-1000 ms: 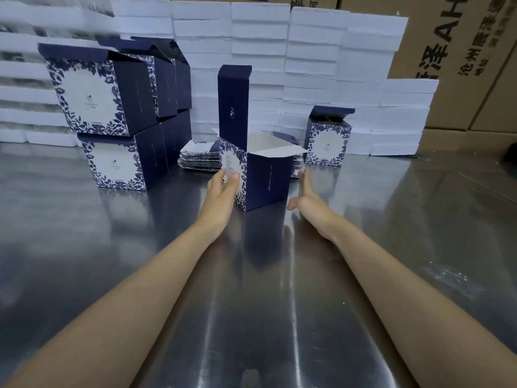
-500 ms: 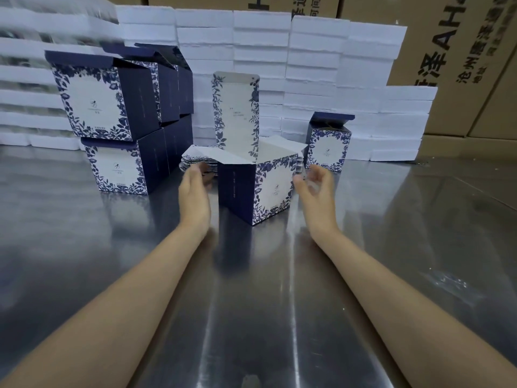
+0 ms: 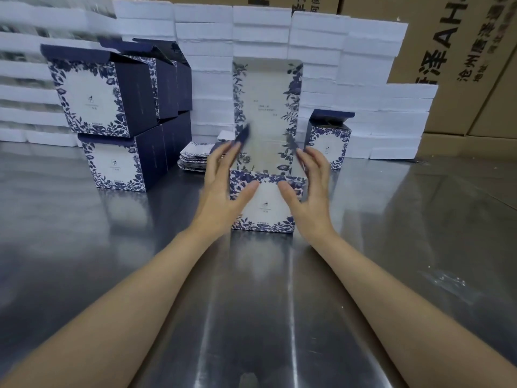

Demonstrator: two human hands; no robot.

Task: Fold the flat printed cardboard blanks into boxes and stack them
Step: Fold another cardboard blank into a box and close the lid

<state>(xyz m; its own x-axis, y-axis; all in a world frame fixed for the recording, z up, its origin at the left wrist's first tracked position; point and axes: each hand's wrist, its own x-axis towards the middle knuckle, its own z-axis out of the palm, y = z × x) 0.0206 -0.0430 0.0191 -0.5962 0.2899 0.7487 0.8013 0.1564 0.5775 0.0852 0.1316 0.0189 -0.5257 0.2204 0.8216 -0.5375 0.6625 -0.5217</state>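
A navy and white floral box (image 3: pixel 264 208) stands on the steel table (image 3: pixel 84 247) in front of me, its white front panel facing me and its tall lid flap (image 3: pixel 267 107) upright. My left hand (image 3: pixel 223 186) presses the box's left side, fingers spread on the left side flap. My right hand (image 3: pixel 310 186) mirrors it on the right side flap. Both side flaps are blurred. Behind the box lies a low pile of flat printed blanks (image 3: pixel 195 159). Folded boxes (image 3: pixel 112 113) are stacked two high at the left.
One more folded box (image 3: pixel 328 141) with its lid open stands at the right behind my hand. White foam slabs (image 3: pixel 363 79) are piled along the back, with brown shipping cartons (image 3: pixel 461 65) behind and to the right.
The box has turned so its white front panel faces me instead of a corner. Both hands have moved in from beside it onto its side flaps.
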